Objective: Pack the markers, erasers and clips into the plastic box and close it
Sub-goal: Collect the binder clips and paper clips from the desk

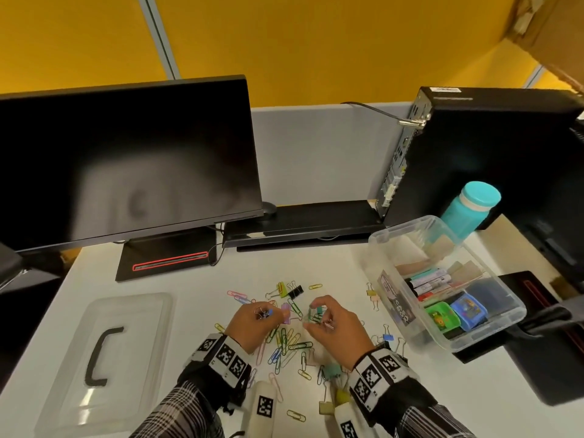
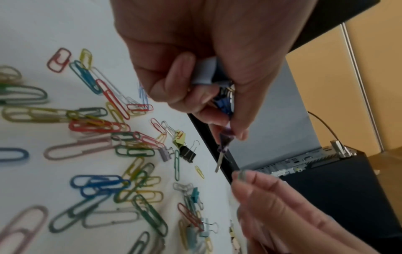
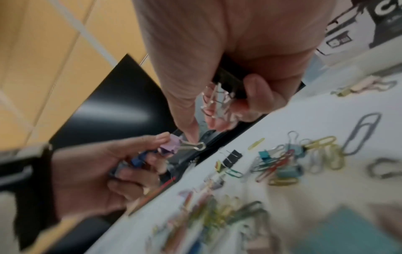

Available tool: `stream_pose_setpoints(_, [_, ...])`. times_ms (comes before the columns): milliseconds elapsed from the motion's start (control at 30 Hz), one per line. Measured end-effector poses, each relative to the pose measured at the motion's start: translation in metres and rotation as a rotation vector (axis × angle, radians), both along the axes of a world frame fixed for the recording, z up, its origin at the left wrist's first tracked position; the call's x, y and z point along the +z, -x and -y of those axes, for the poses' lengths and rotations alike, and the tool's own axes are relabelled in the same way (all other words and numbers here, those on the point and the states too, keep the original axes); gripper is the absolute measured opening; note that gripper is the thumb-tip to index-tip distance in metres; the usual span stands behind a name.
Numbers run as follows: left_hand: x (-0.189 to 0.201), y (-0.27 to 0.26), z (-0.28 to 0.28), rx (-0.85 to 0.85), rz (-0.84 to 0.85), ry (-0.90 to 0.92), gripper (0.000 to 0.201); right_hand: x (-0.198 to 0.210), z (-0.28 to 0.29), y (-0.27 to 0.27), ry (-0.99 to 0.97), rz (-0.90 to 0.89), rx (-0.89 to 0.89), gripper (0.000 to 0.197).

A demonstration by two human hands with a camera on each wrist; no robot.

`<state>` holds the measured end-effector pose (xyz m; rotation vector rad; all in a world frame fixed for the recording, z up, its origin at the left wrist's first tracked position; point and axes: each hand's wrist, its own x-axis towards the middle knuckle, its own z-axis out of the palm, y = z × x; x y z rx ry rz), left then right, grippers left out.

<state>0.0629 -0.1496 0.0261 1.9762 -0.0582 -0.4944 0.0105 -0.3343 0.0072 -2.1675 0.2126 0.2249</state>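
Note:
Coloured paper clips point(image 1: 287, 343) and binder clips lie scattered on the white table point(image 1: 189, 295). My left hand point(image 1: 271, 312) grips blue binder clips and pinches a purple binder clip point(image 1: 286, 311) point(image 2: 224, 141) point(image 3: 168, 146) at its fingertips. My right hand point(image 1: 313, 311) holds a bunch of green and black binder clips point(image 3: 217, 99), and its index finger touches the purple clip's wire handle. The clear plastic box point(image 1: 376, 240) stands open at the right, holding markers point(image 1: 431, 279) and a green eraser point(image 1: 442, 317) and a blue eraser point(image 1: 469, 308). Its lid point(image 1: 132, 327) lies flat at the left.
A dark monitor point(image 1: 126, 159) stands at the back left, a black computer tower point(image 1: 489, 153) at the back right, a black keyboard point(image 1: 303, 222) between them. A teal bottle point(image 1: 471, 207) stands behind the box. More binder clips point(image 1: 331, 371) lie near my wrists.

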Motion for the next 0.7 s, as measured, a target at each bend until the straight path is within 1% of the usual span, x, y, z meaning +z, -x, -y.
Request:
stream_pose_setpoints(33, [-0.002, 0.000, -0.003, -0.001, 0.016, -0.017, 0.025, 0.001, 0.002, 0.002, 0.085, -0.065, 0.061, 0.028])
stream_pose_setpoints(100, [-0.008, 0.000, -0.010, -0.005, 0.028, -0.046, 0.027, 0.001, 0.003, 0.006, 0.263, -0.201, 0.206, 0.042])
stream_pose_setpoints(133, [-0.011, 0.001, -0.014, -0.013, 0.029, -0.066, 0.027, 0.004, 0.003, 0.007, 0.321, -0.265, 0.255, 0.050])
stream_pose_setpoints(167, [-0.013, 0.001, -0.017, -0.024, 0.034, -0.090, 0.026, 0.010, 0.006, 0.007, 0.360, -0.296, 0.269, 0.053])
stream_pose_setpoints(200, [-0.015, 0.002, -0.021, -0.035, 0.041, -0.113, 0.023, 0.019, 0.011, 0.004, 0.379, -0.297, 0.246, 0.051])
stream_pose_setpoints(267, [-0.020, 0.003, -0.029, -0.026, 0.054, -0.122, 0.020, 0.041, 0.025, -0.006, 0.335, -0.228, 0.137, 0.038])
stream_pose_setpoints(300, [-0.023, 0.004, -0.033, -0.011, 0.058, -0.118, 0.022, 0.053, 0.035, -0.014, 0.326, -0.171, 0.052, 0.032])
stream_pose_setpoints(367, [-0.028, 0.007, -0.039, 0.010, 0.060, -0.121, 0.028, 0.076, 0.059, -0.033, 0.280, -0.034, -0.192, 0.025])
stream_pose_setpoints(400, [-0.029, 0.009, -0.041, 0.010, 0.059, -0.121, 0.029, 0.085, 0.070, -0.043, 0.241, -0.006, -0.316, 0.023])
stream_pose_setpoints(433, [-0.030, 0.010, -0.043, 0.008, 0.055, -0.124, 0.028, 0.092, 0.081, -0.052, 0.215, 0.003, -0.400, 0.020])
stream_pose_setpoints(467, [-0.031, 0.012, -0.044, 0.007, 0.056, -0.128, 0.026, 0.097, 0.090, -0.061, 0.200, -0.031, -0.449, 0.018])
stream_pose_setpoints(500, [-0.031, 0.013, -0.045, 0.007, 0.058, -0.132, 0.026, 0.099, 0.097, -0.069, 0.236, -0.091, -0.446, 0.018])
stream_pose_setpoints(567, [-0.031, 0.015, -0.047, 0.005, 0.068, -0.133, 0.027, 0.093, 0.111, -0.086, 0.335, -0.223, -0.407, 0.033])
stream_pose_setpoints(633, [-0.031, 0.017, -0.049, 0.003, 0.070, -0.151, 0.026, 0.087, 0.120, -0.100, 0.291, -0.255, -0.450, 0.040])
stream_pose_setpoints(700, [-0.030, 0.020, -0.051, 0.000, 0.088, -0.164, 0.024, 0.084, 0.125, -0.106, 0.243, -0.250, -0.461, 0.039])
